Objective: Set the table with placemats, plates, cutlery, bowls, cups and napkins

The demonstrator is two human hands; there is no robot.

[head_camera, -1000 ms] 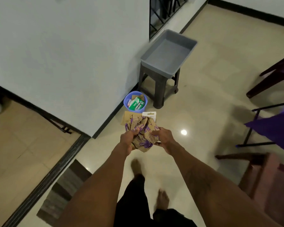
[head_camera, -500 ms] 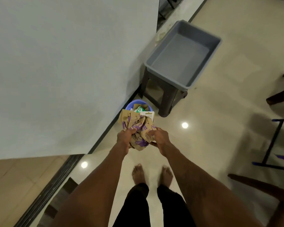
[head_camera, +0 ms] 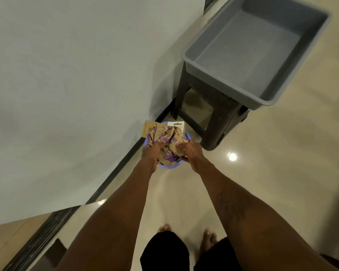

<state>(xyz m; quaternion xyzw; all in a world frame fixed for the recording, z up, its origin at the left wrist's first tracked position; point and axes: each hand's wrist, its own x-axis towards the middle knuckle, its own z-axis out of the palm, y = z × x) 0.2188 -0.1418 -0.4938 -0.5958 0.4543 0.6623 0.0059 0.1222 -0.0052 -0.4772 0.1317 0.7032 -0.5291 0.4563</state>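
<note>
Both hands hold a crumpled wad of brown paper packaging [head_camera: 169, 142] printed in purple, with a flat brown piece and a white card tag sticking out at its far side. My left hand [head_camera: 152, 152] grips its left side and my right hand [head_camera: 191, 151] grips its right side. The wad hangs directly over a small blue waste bin [head_camera: 169, 166] on the floor beside the wall; only the bin's near rim shows below the paper. No tableware is in view.
A white wall [head_camera: 76, 85] with a dark skirting runs along the left. A grey plastic tub [head_camera: 262, 102] rests on a dark stool [head_camera: 213, 122] just beyond the bin. My bare feet [head_camera: 208, 238] stand on the glossy beige tile floor.
I have stepped closer to the wall and looked further down. The hands carried the crumpled paper forward, from short of the blue bin to right above it.
</note>
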